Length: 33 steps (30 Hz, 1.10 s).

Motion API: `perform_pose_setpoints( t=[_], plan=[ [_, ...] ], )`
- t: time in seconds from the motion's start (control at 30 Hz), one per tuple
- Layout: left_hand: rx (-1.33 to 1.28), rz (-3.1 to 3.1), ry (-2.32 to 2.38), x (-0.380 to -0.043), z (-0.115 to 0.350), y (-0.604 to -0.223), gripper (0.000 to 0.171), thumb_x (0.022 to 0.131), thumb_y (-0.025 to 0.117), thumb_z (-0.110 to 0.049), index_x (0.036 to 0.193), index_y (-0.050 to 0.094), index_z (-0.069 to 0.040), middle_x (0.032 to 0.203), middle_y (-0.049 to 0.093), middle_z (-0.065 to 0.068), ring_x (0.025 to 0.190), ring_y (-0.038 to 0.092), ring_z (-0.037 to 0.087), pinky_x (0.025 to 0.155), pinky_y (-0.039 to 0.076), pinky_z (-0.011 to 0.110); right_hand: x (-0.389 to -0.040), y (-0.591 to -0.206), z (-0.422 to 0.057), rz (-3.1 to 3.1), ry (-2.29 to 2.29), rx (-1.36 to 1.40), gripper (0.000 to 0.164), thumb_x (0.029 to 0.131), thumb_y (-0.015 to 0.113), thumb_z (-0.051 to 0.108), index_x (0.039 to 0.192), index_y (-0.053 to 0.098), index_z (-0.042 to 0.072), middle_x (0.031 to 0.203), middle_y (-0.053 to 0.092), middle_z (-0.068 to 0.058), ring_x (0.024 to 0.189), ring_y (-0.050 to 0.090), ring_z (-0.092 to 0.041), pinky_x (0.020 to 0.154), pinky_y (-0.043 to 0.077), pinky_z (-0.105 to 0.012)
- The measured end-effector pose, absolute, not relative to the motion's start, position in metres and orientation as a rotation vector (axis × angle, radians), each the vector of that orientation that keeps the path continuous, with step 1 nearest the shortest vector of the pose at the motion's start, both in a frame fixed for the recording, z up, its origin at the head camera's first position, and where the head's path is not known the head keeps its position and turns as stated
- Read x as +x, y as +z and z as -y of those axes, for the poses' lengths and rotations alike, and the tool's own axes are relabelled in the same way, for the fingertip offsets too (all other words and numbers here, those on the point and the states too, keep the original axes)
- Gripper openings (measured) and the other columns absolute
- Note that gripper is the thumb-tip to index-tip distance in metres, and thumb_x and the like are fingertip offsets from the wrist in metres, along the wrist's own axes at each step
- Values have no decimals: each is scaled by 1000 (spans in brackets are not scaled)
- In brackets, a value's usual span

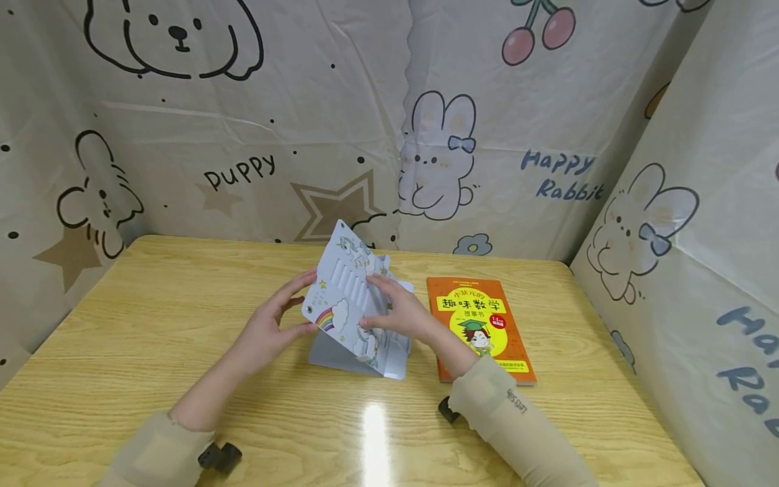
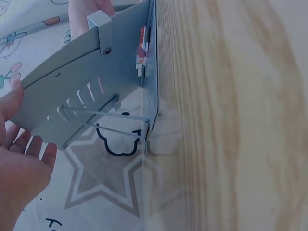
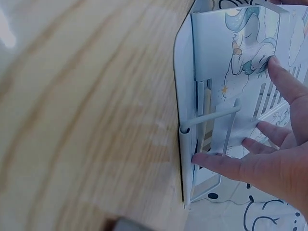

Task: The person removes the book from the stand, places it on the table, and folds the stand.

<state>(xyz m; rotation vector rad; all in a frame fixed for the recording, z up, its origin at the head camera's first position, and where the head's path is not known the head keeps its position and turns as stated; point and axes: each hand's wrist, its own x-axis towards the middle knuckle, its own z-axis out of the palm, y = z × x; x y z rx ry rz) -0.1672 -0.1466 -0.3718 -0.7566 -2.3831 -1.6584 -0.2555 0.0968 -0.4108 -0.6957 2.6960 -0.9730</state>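
Note:
A pale folding book stand (image 1: 337, 297) with unicorn and rainbow pictures is on the wooden table, its slotted panel tilted up from a flat base (image 1: 341, 358). My left hand (image 1: 268, 331) holds the panel's left edge between thumb and fingers; the left wrist view shows the panel's plain grey back (image 2: 82, 77) and a wire support below its slots. My right hand (image 1: 402, 311) reaches over the front, fingers spread. In the right wrist view, one fingertip (image 3: 273, 62) touches the unicorn picture, and another finger lies low by the wire bracket (image 3: 214, 118).
An orange book (image 1: 517, 338) with a cartoon cover lies flat to the right of the stand, partly under my right forearm. Light cloth (image 1: 341, 135) with cartoon prints hangs behind the table (image 1: 152, 304) and along its sides.

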Motion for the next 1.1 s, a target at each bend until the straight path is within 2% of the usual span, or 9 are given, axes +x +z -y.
perform_pose_setpoints(
  t=[0.07,0.2,0.33,0.47,0.53,0.63,0.83,1.03,1.1],
  plan=[
    [-740,2390,-1631,-166,146,-373,71,74,67,1,136,33,-5,144,28,8,129,30,22,101,35,32,-257,-411,-98,-2687,-976,-705,87,67,70,51,139,28,27,147,22,3,135,18,-19,106,25,-42],
    [-719,2396,-1579,-168,146,-382,71,74,68,-5,137,34,-11,144,28,3,130,28,12,100,33,20,-258,-412,-99,-2665,-979,-706,88,66,70,52,139,28,28,147,21,4,135,17,-19,107,24,-43],
    [-697,2416,-1523,-172,148,-392,72,75,69,-12,137,34,-18,144,27,-5,129,28,7,100,34,22,-258,-411,-100,-2652,-974,-714,88,67,70,51,140,27,30,148,19,4,135,16,-19,107,23,-44],
    [-679,2426,-1494,-171,147,-395,73,74,70,-15,137,33,-21,145,27,-5,130,28,11,100,36,38,-259,-410,-101,-2643,-972,-732,87,67,70,51,140,26,30,148,19,3,135,15,-20,107,22,-46],
    [-677,2424,-1484,-170,146,-395,73,74,70,-14,137,33,-20,145,27,-2,130,28,14,100,36,41,-259,-410,-101,-2636,-975,-740,87,67,70,51,140,26,30,148,19,3,135,15,-20,107,22,-46],
    [-671,2420,-1475,-168,144,-394,74,73,71,-11,137,34,-19,145,27,0,131,28,16,99,36,41,-259,-409,-101,-2624,-979,-743,87,67,70,49,140,27,29,148,19,4,136,14,-20,107,21,-45],
    [-653,2423,-1448,-165,142,-394,76,73,71,-7,137,33,-19,145,25,-7,131,28,15,99,37,40,-261,-409,-103,-2598,-993,-742,86,67,71,49,139,28,30,147,19,6,136,14,-18,107,22,-45],
    [-644,2410,-1439,-164,140,-395,75,73,71,-11,137,33,-18,145,26,-5,130,29,15,97,38,40,-263,-410,-104,-2579,-1011,-766,86,66,72,49,139,29,30,147,20,5,136,14,-18,107,22,-45],
    [-634,2411,-1438,-163,139,-394,75,73,71,-13,137,34,-19,145,27,-4,130,29,14,98,39,35,-264,-410,-104,-2571,-1018,-779,86,66,72,49,139,29,29,148,19,4,136,14,-18,107,21,-45]
  ],
)
